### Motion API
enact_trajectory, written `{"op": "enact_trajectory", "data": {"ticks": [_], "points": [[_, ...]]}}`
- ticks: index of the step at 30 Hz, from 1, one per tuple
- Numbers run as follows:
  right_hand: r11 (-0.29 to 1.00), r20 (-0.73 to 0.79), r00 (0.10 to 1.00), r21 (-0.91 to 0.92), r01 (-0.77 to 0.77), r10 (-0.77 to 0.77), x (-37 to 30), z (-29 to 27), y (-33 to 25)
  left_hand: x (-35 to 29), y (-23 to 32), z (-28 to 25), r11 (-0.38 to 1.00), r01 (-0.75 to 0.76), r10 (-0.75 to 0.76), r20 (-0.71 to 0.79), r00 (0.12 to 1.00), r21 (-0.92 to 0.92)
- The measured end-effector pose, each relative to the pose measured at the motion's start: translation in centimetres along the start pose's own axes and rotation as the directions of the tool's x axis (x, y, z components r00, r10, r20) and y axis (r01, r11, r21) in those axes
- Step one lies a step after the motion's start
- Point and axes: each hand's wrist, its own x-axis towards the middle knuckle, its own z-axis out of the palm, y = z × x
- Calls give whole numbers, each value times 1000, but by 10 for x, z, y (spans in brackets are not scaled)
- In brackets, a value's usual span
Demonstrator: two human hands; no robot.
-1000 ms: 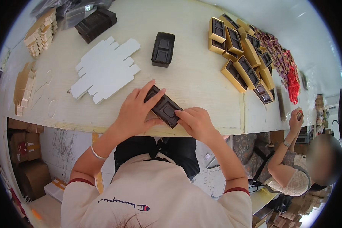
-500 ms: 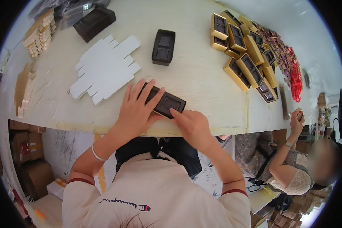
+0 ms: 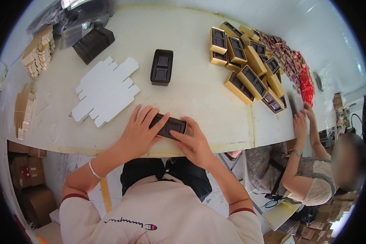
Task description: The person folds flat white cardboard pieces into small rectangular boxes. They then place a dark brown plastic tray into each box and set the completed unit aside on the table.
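Close to the table's front edge lies a small oblong box with a dark two-compartment plastic tray (image 3: 171, 126) set in it. Its left end is gripped by my left hand (image 3: 140, 130), fingers over the top and thumb along the near side. My right hand (image 3: 196, 142) holds the right end, with the thumb pressed on the tray and the fingers around the far corner. Beyond my hands stands a dark tray stack (image 3: 162, 67). To its left, white flat cartons (image 3: 105, 92) lie in an overlapping pile.
Gold boxes with dark trays (image 3: 252, 81) are heaped at the right, before a mound of purple wrapped pieces (image 3: 286, 55) and a red bundle (image 3: 307, 87). A co-worker's hands (image 3: 303, 122) reach in there. More dark trays (image 3: 93, 44) and folded cartons (image 3: 25, 107) lie left.
My right hand has shifted from pressing at the near corner to wrapping around the box's right end. The co-worker's arms have moved onto the table. The whole view has shifted slightly.
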Motion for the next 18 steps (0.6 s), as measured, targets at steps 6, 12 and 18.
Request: {"op": "enact_trajectory", "data": {"ticks": [6, 12, 18], "points": [[937, -8, 996, -341, 81, -89, 19, -78, 0, -34, -12, -17, 945, 314, -327, -328, 886, -95], [718, -325, 945, -667, -198, -41, 94, -193, 24, -46, -59, -33, 851, 513, -523, -270, 809, -112], [876, -165, 986, -480, -51, -33, 64, -105, 20, -45, -62, -47, 791, 582, -606, -115, 787, -187]]}}
